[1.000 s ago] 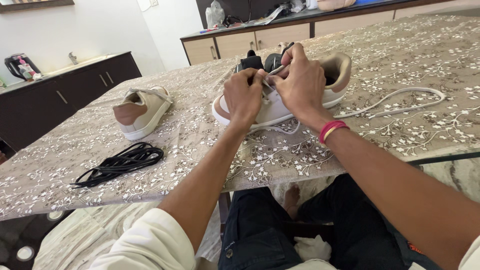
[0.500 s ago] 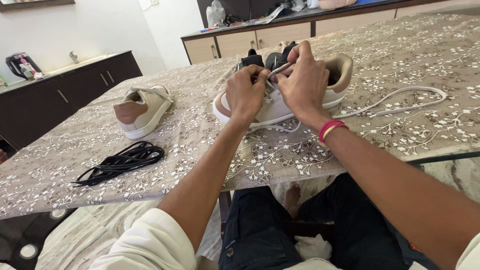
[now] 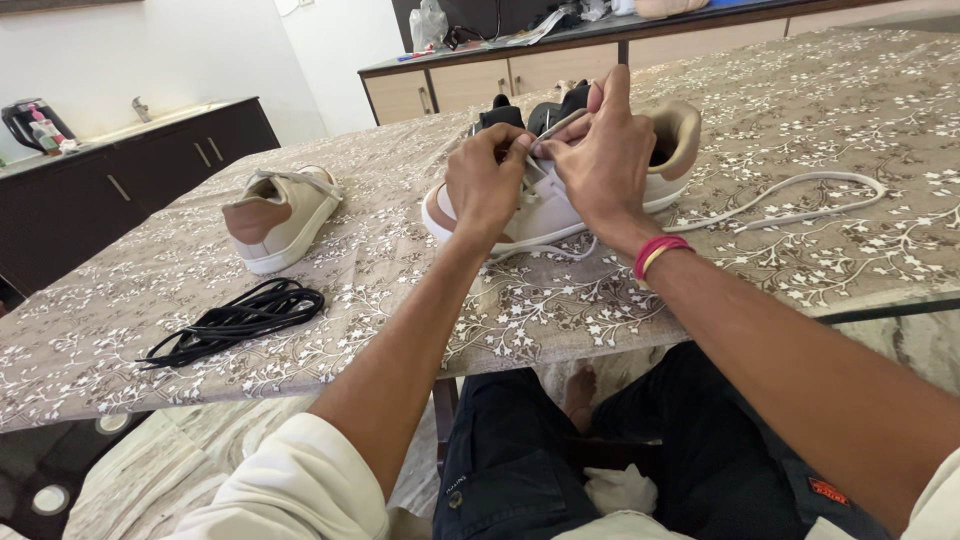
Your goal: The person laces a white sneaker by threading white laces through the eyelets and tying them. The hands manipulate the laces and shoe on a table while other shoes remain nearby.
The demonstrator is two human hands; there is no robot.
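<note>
Across the floral-patterned cloth-covered table [image 3: 300, 300] the beige low-top sneaker [image 3: 560, 205] lies lengthwise, toe left and heel right, directly under both hands, left hand [image 3: 487, 185] and right hand [image 3: 600, 160] fingers pinched narrow on its white flat shoelace [image 3: 790, 200], which trails rightward.

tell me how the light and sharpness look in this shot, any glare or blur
Head view: soft, even daylight, only faint shadows under the left hand and right hand on the white sneaker; hands, black laces and tablecloth sharp; slight wide-angle stretch at the edges; back wall mildly overexposed.
</note>
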